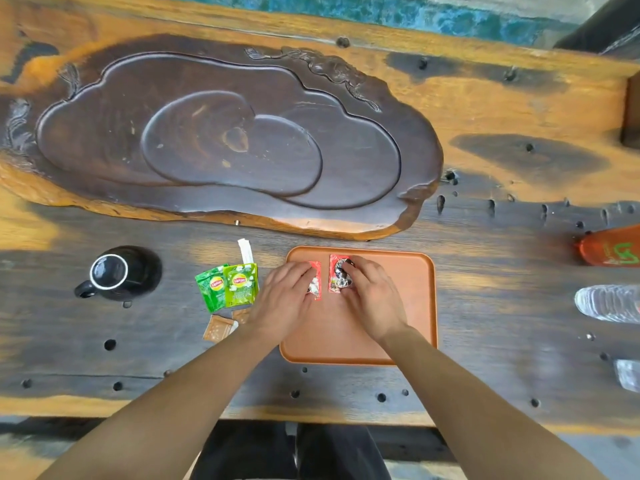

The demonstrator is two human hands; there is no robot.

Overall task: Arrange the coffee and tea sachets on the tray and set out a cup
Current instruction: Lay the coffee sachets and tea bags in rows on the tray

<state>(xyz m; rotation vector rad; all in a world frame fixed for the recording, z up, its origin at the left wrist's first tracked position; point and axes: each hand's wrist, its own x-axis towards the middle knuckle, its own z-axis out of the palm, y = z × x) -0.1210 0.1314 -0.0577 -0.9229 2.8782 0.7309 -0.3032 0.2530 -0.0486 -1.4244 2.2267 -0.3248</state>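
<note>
On the dark wooden desk [485,306], a black ceramic cup [110,273] and two green tea sachets [227,286] are seen left of the orange plastic tray [415,306]. On it, two red coffee sachets [334,277] are pressed flat: one by the left hand [284,299], one by the right hand [372,296], fingers extended.

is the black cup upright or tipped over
Upright: the black cup stands on the table, its round white-rimmed mouth facing up, handle at its lower left.

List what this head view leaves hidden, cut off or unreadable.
- Left red sachet: mostly under the left hand.
- Right red sachet: print too small, partly under the right hand.
- Brown sachets: one partly hidden by the left wrist.
- Clear bottle: cut off by the right edge.
</note>
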